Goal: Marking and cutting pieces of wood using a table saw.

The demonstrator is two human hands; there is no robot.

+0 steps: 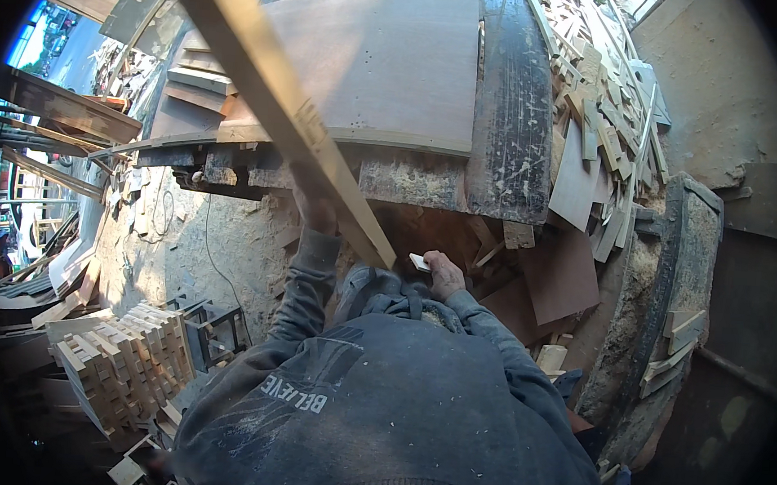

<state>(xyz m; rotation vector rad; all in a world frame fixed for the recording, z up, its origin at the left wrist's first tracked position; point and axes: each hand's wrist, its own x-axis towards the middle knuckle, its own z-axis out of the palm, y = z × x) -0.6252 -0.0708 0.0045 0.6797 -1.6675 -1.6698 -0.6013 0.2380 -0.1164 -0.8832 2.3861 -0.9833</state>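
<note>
A long wooden plank [269, 81] slants from the upper left down to the front of my body, above the workbench. My left hand [316, 209] grips it from the left near its lower end; the plank hides most of the fingers. My right hand [444, 275] is closed, pinching a small flat whitish piece [419, 263] just right of the plank's lower end. What that piece is made of, I cannot tell. Ahead of both hands lies a broad plywood sheet [401, 63] on the dark, worn workbench [513, 134].
Short wood blocks [203, 81] lie at the bench's left. Heaped offcuts [604, 122] cover the right side, near a dusty beam [676, 254]. A stack of cut wood pieces [128, 355] stands lower left, and a thin cable [207, 239] runs across the dusty floor.
</note>
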